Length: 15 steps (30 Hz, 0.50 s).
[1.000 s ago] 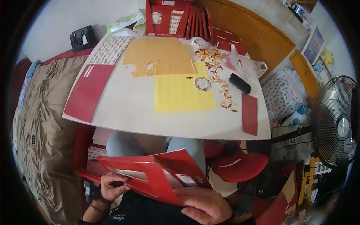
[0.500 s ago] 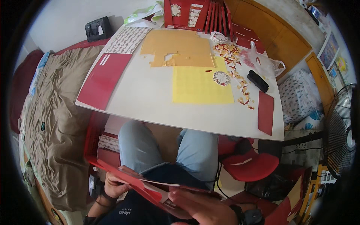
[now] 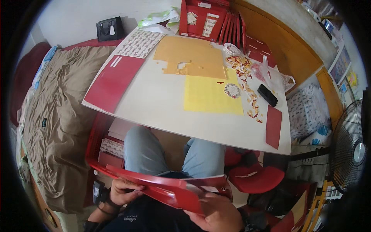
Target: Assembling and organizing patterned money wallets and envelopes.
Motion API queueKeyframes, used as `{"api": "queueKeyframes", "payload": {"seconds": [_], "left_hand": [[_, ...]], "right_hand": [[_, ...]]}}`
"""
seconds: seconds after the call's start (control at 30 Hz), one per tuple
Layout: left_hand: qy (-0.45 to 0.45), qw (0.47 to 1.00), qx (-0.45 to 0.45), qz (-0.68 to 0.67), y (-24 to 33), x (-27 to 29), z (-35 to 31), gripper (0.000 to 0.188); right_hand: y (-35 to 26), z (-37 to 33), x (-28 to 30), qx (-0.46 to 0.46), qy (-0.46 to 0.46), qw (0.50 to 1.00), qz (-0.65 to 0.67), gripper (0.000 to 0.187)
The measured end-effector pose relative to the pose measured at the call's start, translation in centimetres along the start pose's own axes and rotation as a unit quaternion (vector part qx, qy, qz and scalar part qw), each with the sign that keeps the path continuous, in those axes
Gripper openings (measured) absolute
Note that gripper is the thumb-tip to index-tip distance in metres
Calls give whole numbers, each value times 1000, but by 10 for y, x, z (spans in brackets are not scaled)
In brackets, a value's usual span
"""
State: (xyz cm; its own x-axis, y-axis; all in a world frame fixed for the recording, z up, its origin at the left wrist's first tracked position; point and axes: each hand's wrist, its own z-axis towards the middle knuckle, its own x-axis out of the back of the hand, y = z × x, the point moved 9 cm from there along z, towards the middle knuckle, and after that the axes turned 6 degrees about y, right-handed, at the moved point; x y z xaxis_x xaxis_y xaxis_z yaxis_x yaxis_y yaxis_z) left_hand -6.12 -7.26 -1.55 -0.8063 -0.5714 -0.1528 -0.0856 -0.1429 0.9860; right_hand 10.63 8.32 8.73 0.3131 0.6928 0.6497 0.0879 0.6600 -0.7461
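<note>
Red cardboard (image 3: 162,181), two-handed hold
Left hand (image 3: 125,191) pinches one end; right hand (image 3: 220,214) grips the other, fingertips kinda hidden, off the tabletop (image 3: 154,104)'s near edge.

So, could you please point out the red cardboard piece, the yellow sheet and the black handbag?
Red cardboard piece (image 3: 186,196), head view: near panel.
Yellow sheet (image 3: 210,95), head view: bare middle.
Black handbag (image 3: 104,33), head view: front side.
</note>
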Motion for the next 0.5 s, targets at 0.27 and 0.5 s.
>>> {"api": "queueKeyframes", "payload": {"seconds": [0.27,0.5], "left_hand": [[-11,993,-50,106,25,-17,49,30],[-30,989,-50,133,50,-37,145,43]], "right_hand": [[83,37,23,-155,16,976,154,34],[112,96,73,-161,91,943,275,35]]}}
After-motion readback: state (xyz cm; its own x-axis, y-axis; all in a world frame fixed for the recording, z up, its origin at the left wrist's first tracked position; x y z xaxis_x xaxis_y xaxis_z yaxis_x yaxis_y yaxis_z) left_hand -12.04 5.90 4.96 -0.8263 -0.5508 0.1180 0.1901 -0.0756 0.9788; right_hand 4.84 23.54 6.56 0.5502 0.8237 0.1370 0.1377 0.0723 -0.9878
